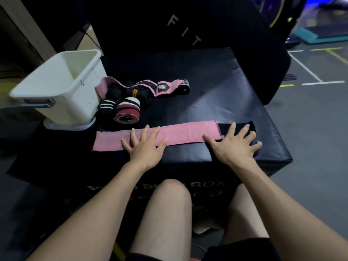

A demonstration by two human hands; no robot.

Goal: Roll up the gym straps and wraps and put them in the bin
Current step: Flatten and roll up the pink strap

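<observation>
A long pink wrap [180, 133] with a black end lies flat across the front of a black padded box [216, 95]. My left hand [146, 146] presses on its middle with spread, straight fingers. My right hand [234, 145] lies flat on the black end at the right. Behind, a second pink strap [165, 86] lies unrolled among dark straps. Two rolled wraps sit beside it: a black one with white stripes [105, 109] and a red, white and black one [128, 112]. A white bin [58, 87] stands at the left, tilted, and looks empty.
The box's front edge runs just under my wrists, and my knees are below it. A tall black pad [188, 25] marked FIT stands behind the box. Grey gym floor with painted lines [308, 70] lies to the right.
</observation>
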